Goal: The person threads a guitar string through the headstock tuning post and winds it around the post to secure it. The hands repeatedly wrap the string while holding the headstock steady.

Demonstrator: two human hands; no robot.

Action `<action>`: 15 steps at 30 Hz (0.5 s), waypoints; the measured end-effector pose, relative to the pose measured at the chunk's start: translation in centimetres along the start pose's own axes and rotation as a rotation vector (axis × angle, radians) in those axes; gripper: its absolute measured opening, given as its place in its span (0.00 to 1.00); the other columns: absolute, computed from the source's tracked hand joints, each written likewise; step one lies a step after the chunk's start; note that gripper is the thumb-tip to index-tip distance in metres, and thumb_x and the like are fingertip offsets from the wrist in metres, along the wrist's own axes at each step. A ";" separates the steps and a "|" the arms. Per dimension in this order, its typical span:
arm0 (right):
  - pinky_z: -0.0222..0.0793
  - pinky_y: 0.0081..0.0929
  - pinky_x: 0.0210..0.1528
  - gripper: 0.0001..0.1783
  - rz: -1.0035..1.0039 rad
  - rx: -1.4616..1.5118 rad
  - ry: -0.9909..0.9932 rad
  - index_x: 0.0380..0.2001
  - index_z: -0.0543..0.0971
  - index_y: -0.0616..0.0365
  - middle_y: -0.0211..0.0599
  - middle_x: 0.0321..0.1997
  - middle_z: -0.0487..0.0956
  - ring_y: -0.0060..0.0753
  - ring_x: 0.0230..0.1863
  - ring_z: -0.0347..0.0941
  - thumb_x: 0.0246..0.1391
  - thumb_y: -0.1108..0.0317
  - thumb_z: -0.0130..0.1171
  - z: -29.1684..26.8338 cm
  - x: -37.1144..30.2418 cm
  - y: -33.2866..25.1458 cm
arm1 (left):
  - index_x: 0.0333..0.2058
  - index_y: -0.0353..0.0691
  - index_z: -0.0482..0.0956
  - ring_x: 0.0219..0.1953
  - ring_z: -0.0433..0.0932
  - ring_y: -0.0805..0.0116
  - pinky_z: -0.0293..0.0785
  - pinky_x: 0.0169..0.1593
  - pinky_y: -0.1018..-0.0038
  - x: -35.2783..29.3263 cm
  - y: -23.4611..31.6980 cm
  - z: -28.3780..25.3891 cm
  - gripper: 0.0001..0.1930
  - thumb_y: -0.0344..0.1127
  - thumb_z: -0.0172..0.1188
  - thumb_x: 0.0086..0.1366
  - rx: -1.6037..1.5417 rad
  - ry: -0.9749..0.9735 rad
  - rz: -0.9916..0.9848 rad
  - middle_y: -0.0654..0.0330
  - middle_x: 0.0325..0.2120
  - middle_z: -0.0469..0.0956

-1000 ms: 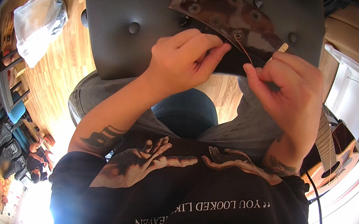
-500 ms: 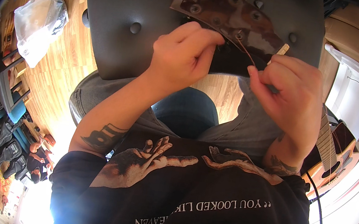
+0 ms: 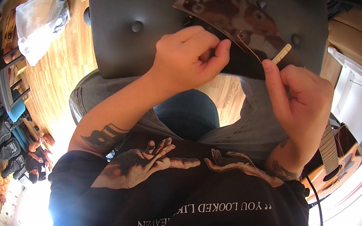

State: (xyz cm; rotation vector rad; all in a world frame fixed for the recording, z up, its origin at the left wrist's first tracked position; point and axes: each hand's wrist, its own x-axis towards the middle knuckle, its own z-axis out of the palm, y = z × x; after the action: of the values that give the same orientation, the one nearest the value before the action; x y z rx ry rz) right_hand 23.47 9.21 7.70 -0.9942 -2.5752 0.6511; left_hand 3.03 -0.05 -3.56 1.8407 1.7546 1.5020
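While both forearms come up from the lower edge, the left hand (image 3: 188,61) is curled into a loose fist, thumb and forefinger pinched together on something too thin to make out, right beside the lower edge of the guitar headstock (image 3: 234,17). The right hand (image 3: 303,101) is held with its back to the camera, fingers bent together; whether it grips anything I cannot tell. That dark, reddish-brown headstock rests on a grey padded stool (image 3: 124,23), its pale nut (image 3: 281,53) just above the right fingertips. Further left, a plastic bag (image 3: 40,21) lies on the wooden floor (image 3: 65,68).
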 end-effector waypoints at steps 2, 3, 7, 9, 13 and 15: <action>0.56 0.36 0.19 0.23 -0.004 0.032 0.019 0.15 0.74 0.56 0.36 0.13 0.68 0.42 0.14 0.66 0.57 0.68 0.77 0.1 -0.1 0.2 | 0.30 0.40 0.87 0.15 0.68 0.80 0.61 0.20 0.78 0.4 0.2 -0.1 0.09 0.25 0.81 0.56 -0.003 0.046 -0.010 0.68 0.17 0.73; 0.56 0.36 0.19 0.22 -0.007 0.038 0.018 0.15 0.74 0.56 0.36 0.13 0.68 0.41 0.14 0.66 0.57 0.69 0.76 0.1 -0.1 0.2 | 0.30 0.40 0.88 0.15 0.68 0.80 0.62 0.20 0.79 0.4 0.2 0.0 0.09 0.25 0.81 0.55 0.004 0.054 0.029 0.69 0.18 0.74; 0.56 0.36 0.19 0.21 -0.018 0.045 0.014 0.15 0.74 0.55 0.35 0.13 0.68 0.42 0.15 0.66 0.56 0.70 0.75 0.2 -0.2 0.4 | 0.32 0.39 0.90 0.16 0.69 0.81 0.63 0.20 0.80 0.1 -0.4 0.5 0.11 0.25 0.84 0.52 0.040 0.083 0.173 0.70 0.19 0.74; 0.57 0.37 0.19 0.21 -0.023 0.037 0.011 0.15 0.74 0.55 0.35 0.13 0.68 0.42 0.15 0.66 0.56 0.71 0.75 0.2 -0.2 0.5 | 0.32 0.39 0.90 0.16 0.69 0.80 0.63 0.20 0.79 0.2 -0.6 0.5 0.11 0.25 0.84 0.52 0.056 0.080 0.206 0.69 0.19 0.73; 0.57 0.38 0.19 0.22 -0.038 0.034 0.003 0.15 0.73 0.56 0.36 0.13 0.69 0.44 0.15 0.66 0.55 0.71 0.75 0.1 -0.1 0.5 | 0.27 0.42 0.84 0.16 0.70 0.74 0.67 0.20 0.73 -0.1 -0.5 0.0 0.10 0.28 0.80 0.56 0.140 -0.032 0.182 0.67 0.20 0.72; 0.57 0.38 0.19 0.22 -0.039 0.031 -0.009 0.15 0.73 0.56 0.36 0.14 0.69 0.45 0.15 0.67 0.55 0.72 0.75 0.0 -0.1 0.5 | 0.24 0.43 0.81 0.15 0.70 0.71 0.68 0.19 0.71 -0.2 -0.5 -0.2 0.12 0.29 0.78 0.58 0.172 -0.083 0.153 0.66 0.21 0.71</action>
State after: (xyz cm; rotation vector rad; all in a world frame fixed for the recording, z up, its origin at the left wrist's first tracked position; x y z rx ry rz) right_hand 23.87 9.46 7.43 -0.9311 -2.5770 0.6846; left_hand 2.58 -0.17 -3.88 2.1323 1.7899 1.3389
